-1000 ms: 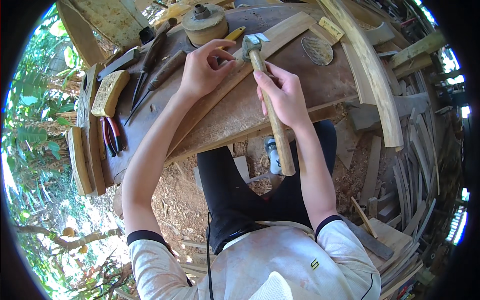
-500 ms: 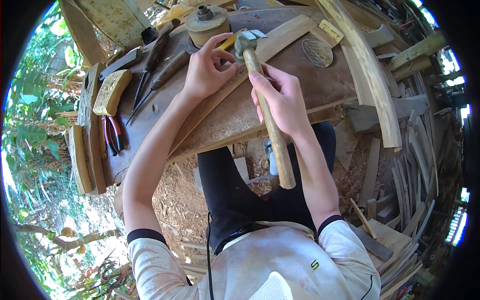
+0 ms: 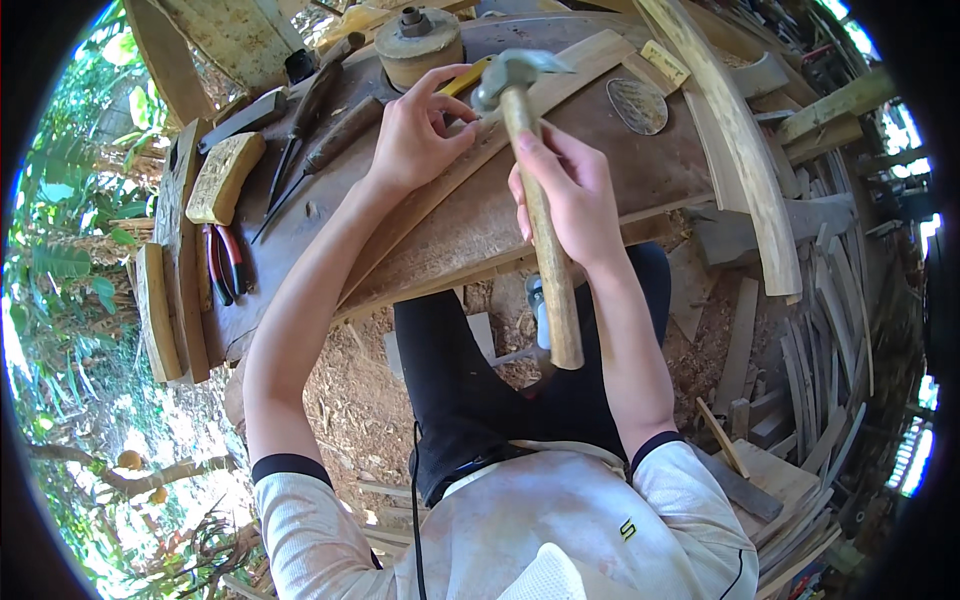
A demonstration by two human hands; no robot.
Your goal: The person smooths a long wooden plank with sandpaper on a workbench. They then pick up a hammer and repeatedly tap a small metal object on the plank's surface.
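My right hand is shut round the wooden handle of a hammer, its metal head raised over a long plank that lies diagonally on the workbench. My left hand is on that plank just left of the hammer head, thumb and forefinger curled close together on something too small to make out. A yellow-handled tool lies just behind those fingers.
The workbench also carries files, red-handled pliers, a wooden block, a round wooden piece with a bolt and an oval piece. Long timbers overhang the right side; offcuts pile beside my leg.
The hammer shifted down toward me, then has lifted and tilted, its head slightly blurred. My right hand moved a little right; my left hand shifted slightly forward and right.
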